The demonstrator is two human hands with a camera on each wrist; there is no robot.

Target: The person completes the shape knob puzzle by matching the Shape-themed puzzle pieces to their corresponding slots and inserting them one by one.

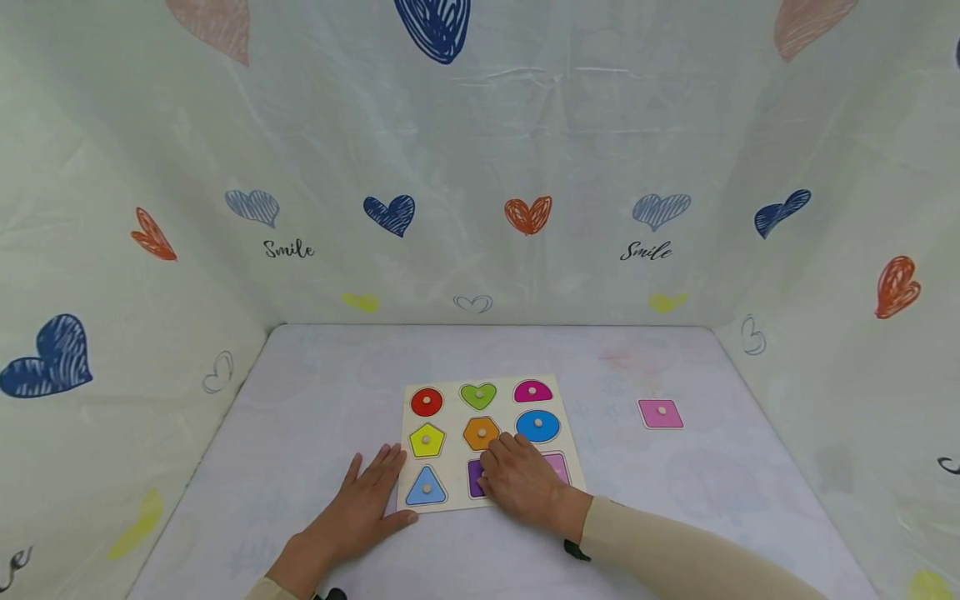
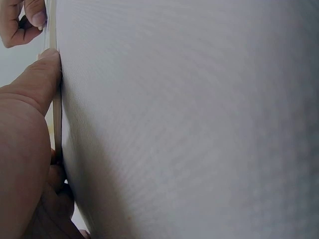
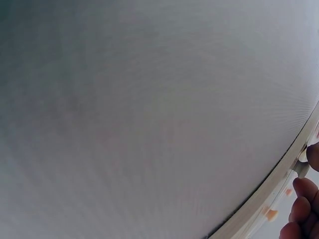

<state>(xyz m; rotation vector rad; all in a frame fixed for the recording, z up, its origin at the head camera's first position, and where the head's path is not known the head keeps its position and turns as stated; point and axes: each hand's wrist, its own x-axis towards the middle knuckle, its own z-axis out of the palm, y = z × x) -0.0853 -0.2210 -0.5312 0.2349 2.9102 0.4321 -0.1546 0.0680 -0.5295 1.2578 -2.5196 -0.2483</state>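
A wooden peg puzzle board (image 1: 453, 498) with colored shapes lies on the table. My left hand (image 1: 356, 510) lies at its lower left corner, fingers extended against the left side and thumb touching the front edge. My right hand (image 1: 525, 483) is over the lower part of the board, fingers curled, and pinches the small knob (image 3: 301, 168) of the purple puzzle piece (image 1: 476, 479). That hand covers much of the purple piece and part of the pink shape (image 1: 557, 463) at the lower right. A blue triangle (image 1: 426, 487) sits nearest my left hand.
A loose pink four-sided piece (image 1: 661, 414) with a knob lies on the white table (image 1: 315, 375), right of the board. Also on the board are a red circle (image 1: 427, 402), a green heart (image 1: 477, 396) and a blue oval (image 1: 537, 426). Heart-printed curtains (image 1: 465, 150) surround the table.
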